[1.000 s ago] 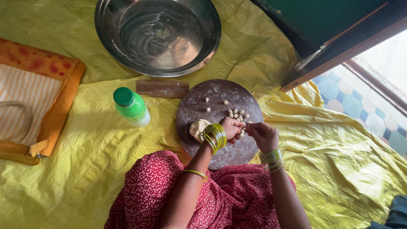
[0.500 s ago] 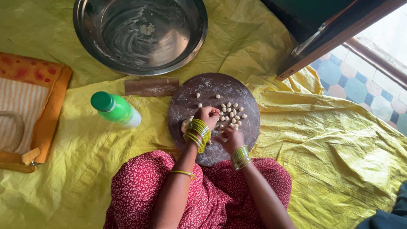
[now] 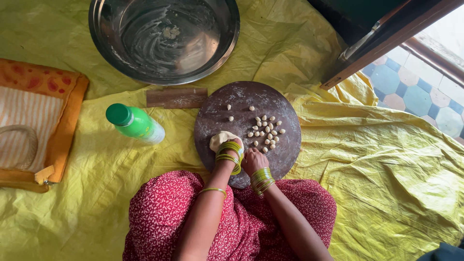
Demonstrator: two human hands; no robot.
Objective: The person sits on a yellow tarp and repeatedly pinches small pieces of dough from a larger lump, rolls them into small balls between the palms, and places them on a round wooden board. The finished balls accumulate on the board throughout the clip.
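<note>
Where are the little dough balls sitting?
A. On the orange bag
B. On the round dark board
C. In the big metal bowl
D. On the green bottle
B: the small dough balls lie scattered on the round board, just past the left hand and right hand; the bowl holds only smears.

Yellow sheet [image 3: 377, 159], green bottle [image 3: 137, 123], red white-flecked skirt [image 3: 241, 222], green bangles [image 3: 262, 180]

Home floor; yellow sheet [image 3: 367, 159], steel bowl [image 3: 164, 38], tiled threshold [image 3: 415, 87].
</note>
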